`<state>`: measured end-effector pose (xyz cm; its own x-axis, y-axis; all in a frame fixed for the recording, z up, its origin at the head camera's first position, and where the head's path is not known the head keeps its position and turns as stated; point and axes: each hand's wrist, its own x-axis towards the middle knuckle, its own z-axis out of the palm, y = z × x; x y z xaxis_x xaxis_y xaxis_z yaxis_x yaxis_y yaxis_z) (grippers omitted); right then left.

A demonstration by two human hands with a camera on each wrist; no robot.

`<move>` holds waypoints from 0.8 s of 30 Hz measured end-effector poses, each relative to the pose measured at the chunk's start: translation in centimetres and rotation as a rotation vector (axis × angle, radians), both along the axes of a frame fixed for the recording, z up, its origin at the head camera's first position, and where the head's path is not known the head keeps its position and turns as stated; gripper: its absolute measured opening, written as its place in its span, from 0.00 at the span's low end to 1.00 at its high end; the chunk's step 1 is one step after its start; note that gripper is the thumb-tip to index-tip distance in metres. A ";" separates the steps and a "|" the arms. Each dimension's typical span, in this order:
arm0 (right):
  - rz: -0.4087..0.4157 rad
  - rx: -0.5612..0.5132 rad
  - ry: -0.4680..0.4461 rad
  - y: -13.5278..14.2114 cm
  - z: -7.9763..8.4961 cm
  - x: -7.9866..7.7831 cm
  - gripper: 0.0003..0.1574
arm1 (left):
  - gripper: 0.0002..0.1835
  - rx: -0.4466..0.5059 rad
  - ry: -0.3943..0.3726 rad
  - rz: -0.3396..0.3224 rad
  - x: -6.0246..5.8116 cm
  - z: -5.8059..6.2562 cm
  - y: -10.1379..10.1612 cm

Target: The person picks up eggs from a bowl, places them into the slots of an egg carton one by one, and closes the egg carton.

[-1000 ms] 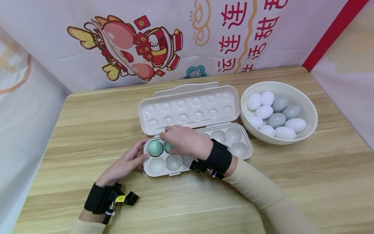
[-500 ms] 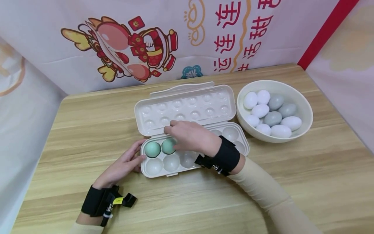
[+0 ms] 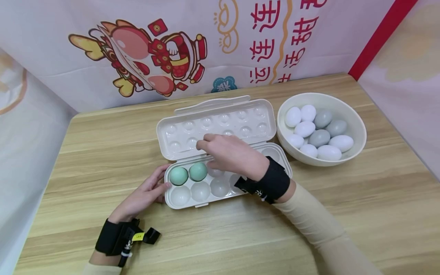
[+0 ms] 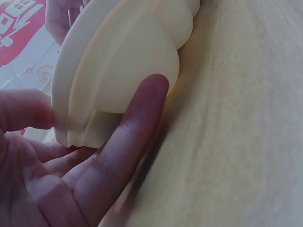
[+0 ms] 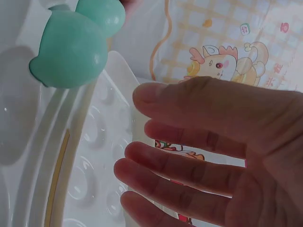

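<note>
An opened white plastic egg box lies on the table, its dimpled lid folded back behind the tray. Two green eggs sit side by side in the left-hand cups of the back row. My left hand grips the box's left end; the left wrist view shows the rim between thumb and fingers. Above the tray and the lid's front edge hovers my right hand, just right of the green eggs. Its relaxed fingers hold nothing in the right wrist view.
A cream bowl of white eggs and grey eggs stands right beside the egg box. Behind the wooden table hangs a printed cloth, with more cloth at both sides.
My right hand has let go of the second green egg in its cup and moved up and to the right, away from it. The left hand keeps its grip on the box.
</note>
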<state>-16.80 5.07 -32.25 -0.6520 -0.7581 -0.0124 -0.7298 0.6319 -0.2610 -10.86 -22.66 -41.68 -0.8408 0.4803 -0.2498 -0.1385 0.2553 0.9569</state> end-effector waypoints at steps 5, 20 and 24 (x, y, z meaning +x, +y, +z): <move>-0.009 -0.013 0.007 0.6 0.1 -0.2 0.23 | 0.27 0.001 0.002 0.006 0.0 -0.1 0.0; -0.080 -0.035 -0.013 2.5 0.5 -1.3 0.24 | 0.27 0.000 0.009 0.008 0.1 -0.1 0.1; -0.087 -0.052 -0.025 2.9 0.5 -1.5 0.24 | 0.27 -0.010 0.015 0.006 0.0 -0.1 0.1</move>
